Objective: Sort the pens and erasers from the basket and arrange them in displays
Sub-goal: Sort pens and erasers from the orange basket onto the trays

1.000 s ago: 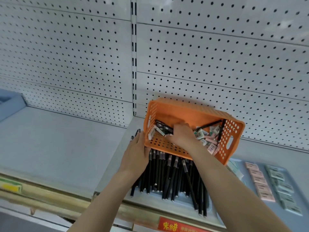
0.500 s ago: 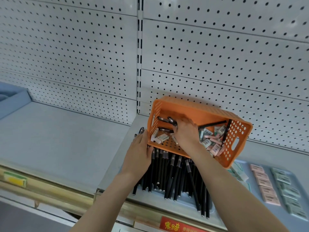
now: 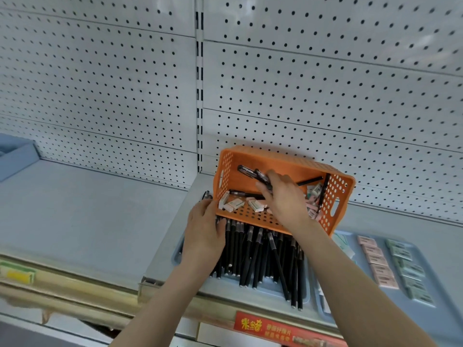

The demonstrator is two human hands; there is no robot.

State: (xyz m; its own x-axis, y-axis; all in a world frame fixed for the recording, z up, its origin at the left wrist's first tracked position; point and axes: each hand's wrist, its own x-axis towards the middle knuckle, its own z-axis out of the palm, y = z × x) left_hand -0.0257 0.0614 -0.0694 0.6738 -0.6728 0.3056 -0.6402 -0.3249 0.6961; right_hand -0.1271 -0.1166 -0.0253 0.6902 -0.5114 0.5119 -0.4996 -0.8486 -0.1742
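White wall (image 3: 325,83) full of little holes stands behind a grey shelf (image 3: 87,216). An orange basket (image 3: 275,156) sits tipped on the shelf, with its front edge over a big pile of black pens (image 3: 260,254).

A second ago the right hand (image 3: 285,199) was low in the basket, digging. Now it has come up, and its fingers (image 3: 265,189) pinch two pens (image 3: 250,171). So it looks like these two go to the pile next.

The left hand (image 3: 204,234) lies flat on the pile by the basket's corner, fingers straight, holding nothing.

Three more pens seem to be left in the basket. Three white erasers (image 3: 234,205) lie at its left end, and more lie at the right end, too mixed up to count. The pile has too many pens to count.

On the blue tray (image 3: 438,284) to the right are about five pink erasers (image 3: 377,261) and about five green erasers (image 3: 411,269), each in a row.
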